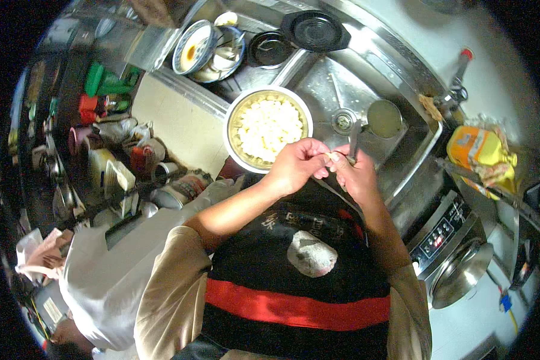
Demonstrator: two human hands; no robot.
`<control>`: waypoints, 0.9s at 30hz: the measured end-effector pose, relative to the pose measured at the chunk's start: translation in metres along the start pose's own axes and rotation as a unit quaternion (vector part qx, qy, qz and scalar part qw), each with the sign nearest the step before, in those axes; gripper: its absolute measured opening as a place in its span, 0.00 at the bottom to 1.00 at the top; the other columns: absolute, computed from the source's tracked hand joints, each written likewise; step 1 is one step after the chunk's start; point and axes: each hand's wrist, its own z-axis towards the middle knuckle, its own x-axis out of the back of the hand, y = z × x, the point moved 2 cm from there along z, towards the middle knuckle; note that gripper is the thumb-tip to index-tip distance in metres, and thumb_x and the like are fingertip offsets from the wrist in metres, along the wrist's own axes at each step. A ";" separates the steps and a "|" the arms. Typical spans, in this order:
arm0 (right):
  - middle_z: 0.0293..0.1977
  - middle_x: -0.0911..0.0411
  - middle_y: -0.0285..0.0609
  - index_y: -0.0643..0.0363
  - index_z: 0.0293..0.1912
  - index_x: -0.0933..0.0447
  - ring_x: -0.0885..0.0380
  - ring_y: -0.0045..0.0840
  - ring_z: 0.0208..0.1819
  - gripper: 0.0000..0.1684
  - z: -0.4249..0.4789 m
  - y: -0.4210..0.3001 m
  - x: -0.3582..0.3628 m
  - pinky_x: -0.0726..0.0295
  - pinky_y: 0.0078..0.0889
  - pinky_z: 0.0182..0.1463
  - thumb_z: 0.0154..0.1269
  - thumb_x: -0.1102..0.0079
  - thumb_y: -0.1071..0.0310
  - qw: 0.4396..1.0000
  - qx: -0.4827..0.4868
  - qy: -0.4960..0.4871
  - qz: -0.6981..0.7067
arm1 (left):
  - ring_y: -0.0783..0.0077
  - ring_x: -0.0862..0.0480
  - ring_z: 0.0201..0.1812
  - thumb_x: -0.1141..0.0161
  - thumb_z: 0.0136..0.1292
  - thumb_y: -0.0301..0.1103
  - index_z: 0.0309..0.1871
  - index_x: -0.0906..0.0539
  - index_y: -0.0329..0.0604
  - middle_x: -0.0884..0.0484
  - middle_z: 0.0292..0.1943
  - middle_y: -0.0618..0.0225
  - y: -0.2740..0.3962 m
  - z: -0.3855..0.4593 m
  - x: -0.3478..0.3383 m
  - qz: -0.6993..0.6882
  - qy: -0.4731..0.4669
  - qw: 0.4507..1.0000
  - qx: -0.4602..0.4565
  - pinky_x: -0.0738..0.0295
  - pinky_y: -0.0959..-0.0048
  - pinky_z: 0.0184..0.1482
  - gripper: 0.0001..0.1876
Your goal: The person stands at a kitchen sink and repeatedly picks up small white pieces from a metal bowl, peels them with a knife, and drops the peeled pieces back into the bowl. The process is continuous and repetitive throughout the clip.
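Both of my hands meet just right of a steel bowl (309, 123) heaped with small pale pieces that look like peeled garlic cloves (270, 128). A small yellowish piece, apparently a clove (329, 155), is pinched at the fingertips of my left hand (295, 164). My right hand (354, 173) grips a small knife (354, 135), its blade pointing up past the fingers toward the sink. The right thumb touches the small piece too. The knife's handle is mostly hidden in the palm.
The stainless sink (324, 81) holds a round container of cloudy liquid (384, 119) beside the drain (343, 120). Patterned bowls (194, 47) and black trays (316, 31) stand beyond. A yellow jug (477, 148) and control panel (441, 234) are at right. Cluttered shelves (103, 130) line the left.
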 end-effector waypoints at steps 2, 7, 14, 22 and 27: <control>0.26 0.21 0.31 0.61 0.42 0.21 0.32 0.10 0.20 0.08 0.002 0.001 -0.006 0.34 0.17 0.23 0.73 0.39 0.66 1.000 0.014 0.006 -0.020 | 0.80 0.17 0.32 0.42 0.74 0.27 0.47 0.20 0.34 0.15 0.36 0.67 -0.003 -0.003 0.007 -0.010 0.002 1.000 -0.006 0.20 0.80 0.37 0.06; 0.26 0.24 0.33 0.63 0.43 0.24 0.32 0.11 0.20 0.09 0.007 -0.005 -0.017 0.33 0.17 0.22 0.75 0.42 0.66 0.995 -0.068 -0.074 -0.010 | 0.79 0.17 0.32 0.42 0.75 0.29 0.48 0.20 0.34 0.15 0.36 0.67 -0.009 -0.012 0.020 -0.068 -0.003 0.998 0.008 0.19 0.78 0.38 0.07; 0.27 0.21 0.36 0.62 0.44 0.22 0.29 0.16 0.20 0.10 0.044 0.019 0.001 0.30 0.24 0.23 0.67 0.36 0.67 0.955 0.061 0.052 -0.285 | 0.78 0.17 0.34 0.42 0.74 0.26 0.51 0.22 0.36 0.15 0.37 0.67 -0.024 -0.020 0.046 -0.091 0.044 0.994 -0.031 0.19 0.77 0.39 0.07; 0.27 0.16 0.42 0.63 0.48 0.19 0.17 0.27 0.26 0.21 0.085 0.061 0.023 0.18 0.33 0.30 0.65 0.34 0.56 0.927 -0.167 0.035 -0.334 | 0.44 0.20 0.56 0.42 0.62 0.24 0.52 0.19 0.36 0.19 0.54 0.48 -0.031 -0.004 0.176 0.490 0.298 0.806 -0.146 0.24 0.57 0.60 0.15; 0.40 0.16 0.49 0.69 0.58 0.26 0.15 0.28 0.31 0.24 0.089 0.067 -0.010 0.14 0.31 0.34 0.70 0.37 0.63 0.975 -0.180 -0.003 -0.128 | 0.43 0.20 0.57 0.45 0.63 0.23 0.53 0.20 0.34 0.20 0.56 0.46 -0.040 0.015 0.194 0.504 0.282 0.802 -0.151 0.25 0.56 0.60 0.15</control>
